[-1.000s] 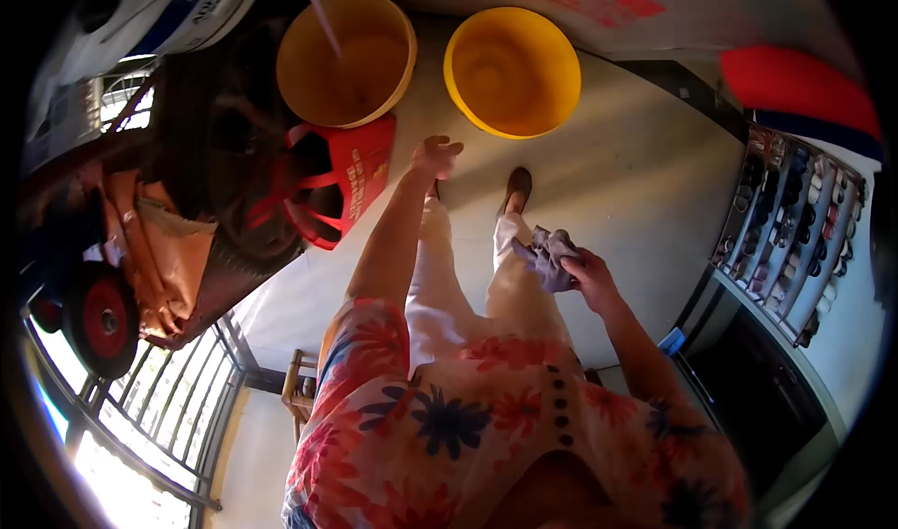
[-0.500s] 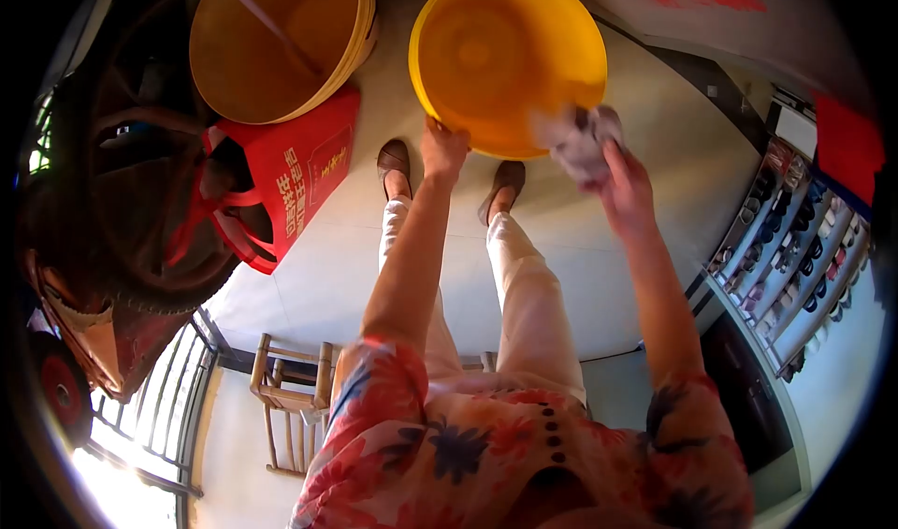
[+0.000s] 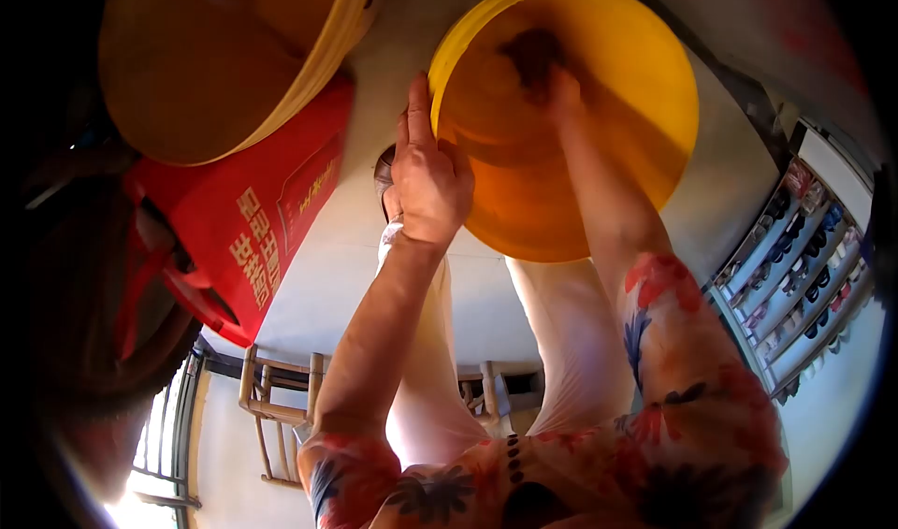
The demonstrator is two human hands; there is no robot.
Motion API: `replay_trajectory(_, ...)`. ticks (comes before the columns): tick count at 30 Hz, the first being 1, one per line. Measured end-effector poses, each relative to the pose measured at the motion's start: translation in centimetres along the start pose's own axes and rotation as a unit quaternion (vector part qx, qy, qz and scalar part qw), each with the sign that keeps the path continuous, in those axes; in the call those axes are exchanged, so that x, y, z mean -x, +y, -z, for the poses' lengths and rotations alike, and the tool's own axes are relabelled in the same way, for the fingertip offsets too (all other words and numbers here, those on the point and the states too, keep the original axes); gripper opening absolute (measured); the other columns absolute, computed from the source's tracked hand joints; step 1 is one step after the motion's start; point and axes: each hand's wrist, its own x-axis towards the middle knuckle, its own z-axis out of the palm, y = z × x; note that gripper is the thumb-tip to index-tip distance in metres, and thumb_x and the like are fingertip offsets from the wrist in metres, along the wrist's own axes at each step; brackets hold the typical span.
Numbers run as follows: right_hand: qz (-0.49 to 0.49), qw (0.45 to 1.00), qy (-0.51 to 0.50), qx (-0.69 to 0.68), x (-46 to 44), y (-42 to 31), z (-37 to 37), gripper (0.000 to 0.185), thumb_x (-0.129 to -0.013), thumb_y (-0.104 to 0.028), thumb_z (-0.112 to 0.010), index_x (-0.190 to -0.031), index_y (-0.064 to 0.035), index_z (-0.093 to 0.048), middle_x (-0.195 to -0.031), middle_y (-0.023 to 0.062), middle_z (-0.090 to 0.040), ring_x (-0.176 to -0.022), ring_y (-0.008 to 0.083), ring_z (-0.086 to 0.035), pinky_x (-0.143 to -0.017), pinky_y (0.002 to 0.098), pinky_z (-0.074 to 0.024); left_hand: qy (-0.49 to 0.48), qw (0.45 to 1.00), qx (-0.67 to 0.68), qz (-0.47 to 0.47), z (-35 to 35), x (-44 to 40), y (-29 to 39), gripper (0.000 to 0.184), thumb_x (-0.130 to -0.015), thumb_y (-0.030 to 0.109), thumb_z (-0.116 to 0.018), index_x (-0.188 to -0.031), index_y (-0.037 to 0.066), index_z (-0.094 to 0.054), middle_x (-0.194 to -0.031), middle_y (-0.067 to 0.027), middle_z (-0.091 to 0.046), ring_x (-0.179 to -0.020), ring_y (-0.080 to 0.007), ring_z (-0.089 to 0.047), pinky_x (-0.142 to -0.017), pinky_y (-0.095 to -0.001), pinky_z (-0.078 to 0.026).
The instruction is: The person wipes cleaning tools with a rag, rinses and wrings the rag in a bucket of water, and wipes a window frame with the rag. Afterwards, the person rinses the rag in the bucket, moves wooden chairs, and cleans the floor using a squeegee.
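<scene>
R hand is holding dark cloth, bunched at fingertips, low inside yellow bkt. L hand is clasping its rim, fingers straight along outside. 2nd bkt is standing left of L hand, contents unclear, w/ red bag showing beside it.

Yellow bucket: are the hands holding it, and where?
The left hand holds the yellow bucket by its left rim; the right hand has a dark cloth inside.

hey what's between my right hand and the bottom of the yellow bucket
In the head view, a dark cloth lies between your right hand and the bottom of the yellow bucket; whether they touch is too shadowed to tell.
</scene>
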Motion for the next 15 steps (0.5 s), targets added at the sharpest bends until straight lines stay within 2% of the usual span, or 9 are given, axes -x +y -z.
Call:
replay_trajectory(2,-0.003,0.999,-0.039,-0.01,-5.4,1.2,0.3,0.042,-0.087,-0.026,-0.047,-0.127,-0.0147,-0.04,-0.12,0.0067,-0.047,-0.102,0.0288,-0.05,-0.077,0.0497,-0.0452,-0.005,1.0,-0.001,0.0,0.0,0.0,0.0,0.066,-0.069,-0.007,-0.041,-0.133,-0.003,-0.027,-0.113,-0.0261,-0.049,-0.097,-0.0385,-0.054,-0.078,-0.0358,-0.048)
replay_trajectory(4,0.016,0.996,-0.081,-0.021,-10.3,1.4,0.1,0.039,-0.086,-0.027,-0.048,-0.123,-0.0145,-0.044,-0.117,0.0067,-0.05,-0.103,0.0288,-0.05,-0.078,0.0502,-0.0446,0.008,1.0,0.008,-0.023,-0.1,-0.3,-0.3,0.07,-0.063,-0.008,-0.041,-0.133,-0.004,-0.029,-0.106,-0.0255,-0.052,-0.089,-0.038,-0.056,-0.075,-0.0356,-0.047)
replay_trajectory(5,0.032,0.995,-0.09,-0.016,-10.8,1.3,-0.4,0.039,-0.085,-0.028,-0.049,-0.121,-0.0146,-0.046,-0.118,0.0065,-0.049,-0.104,0.0292,-0.048,-0.078,0.051,-0.0441,0.002,0.999,-0.013,-0.036,0.0,-0.5,-0.3,0.069,-0.064,-0.008,-0.038,-0.132,-0.006,-0.027,-0.11,-0.0239,-0.052,-0.093,-0.0346,-0.056,-0.078,-0.0333,-0.046)
replay_trajectory(7,0.144,0.984,-0.033,0.097,-9.9,0.6,-1.7,0.038,-0.083,-0.031,-0.05,-0.118,-0.015,-0.048,-0.118,0.0062,-0.048,-0.106,0.03,-0.046,-0.078,0.0525,-0.0432,-0.009,0.997,-0.048,-0.055,0.3,-0.5,0.0,0.066,-0.067,-0.008,-0.032,-0.132,-0.009,-0.025,-0.117,-0.0206,-0.051,-0.101,-0.0277,-0.056,-0.085,-0.0286,-0.043)
replay_trajectory(8,0.224,0.957,0.002,0.183,-9.5,0.5,-2.4,0.038,-0.082,-0.032,-0.051,-0.116,-0.0151,-0.05,-0.118,0.006,-0.048,-0.107,0.0304,-0.045,-0.078,0.0533,-0.0428,-0.021,0.998,-0.01,-0.05,0.3,-0.5,-0.3,0.067,-0.066,-0.008,-0.031,-0.133,-0.008,-0.024,-0.124,-0.0226,-0.045,-0.113,-0.0304,-0.048,-0.094,-0.0312,-0.038)
replay_trajectory(9,0.312,0.908,0.037,0.278,-9.1,0.9,-3.3,0.038,-0.081,-0.034,-0.051,-0.114,-0.0153,-0.051,-0.118,0.0058,-0.048,-0.108,0.0309,-0.044,-0.078,0.0541,-0.0424,-0.028,0.999,-0.005,-0.045,0.3,-0.5,-0.3,0.067,-0.066,-0.008,-0.031,-0.133,-0.008,-0.023,-0.125,-0.0226,-0.045,-0.113,-0.0304,-0.049,-0.094,-0.0313,-0.038)
replay_trajectory(11,0.462,0.762,0.069,0.449,-7.9,2.5,-5.2,0.038,-0.08,-0.036,-0.052,-0.111,-0.0156,-0.054,-0.119,0.0054,-0.047,-0.11,0.0317,-0.042,-0.078,0.0556,-0.0415,-0.037,0.999,0.001,-0.027,0.3,-0.4,-0.5,0.068,-0.066,-0.008,-0.031,-0.133,-0.008,-0.022,-0.125,-0.0228,-0.045,-0.112,-0.0304,-0.05,-0.093,-0.0316,-0.039)
replay_trajectory(13,0.547,0.622,0.055,0.558,-6.4,5.4,-6.8,0.038,-0.078,-0.039,-0.054,-0.108,-0.016,-0.056,-0.119,0.0051,-0.046,-0.112,0.0325,-0.039,-0.078,0.0571,-0.0406,-0.037,0.999,-0.001,-0.028,0.3,-0.4,-0.5,0.068,-0.066,-0.008,-0.031,-0.134,-0.007,-0.021,-0.125,-0.0226,-0.045,-0.112,-0.0302,-0.05,-0.093,-0.0314,-0.039)
replay_trajectory(15,0.589,0.526,0.007,0.613,-4.9,9.0,-8.4,0.038,-0.076,-0.042,-0.055,-0.104,-0.0163,-0.059,-0.12,0.0047,-0.045,-0.114,0.0334,-0.037,-0.078,0.0587,-0.0397,-0.03,0.999,-0.002,-0.03,0.2,-0.5,-0.6,0.069,-0.066,-0.009,-0.031,-0.134,-0.007,-0.021,-0.124,-0.0225,-0.046,-0.112,-0.0297,-0.05,-0.092,-0.031,-0.04)
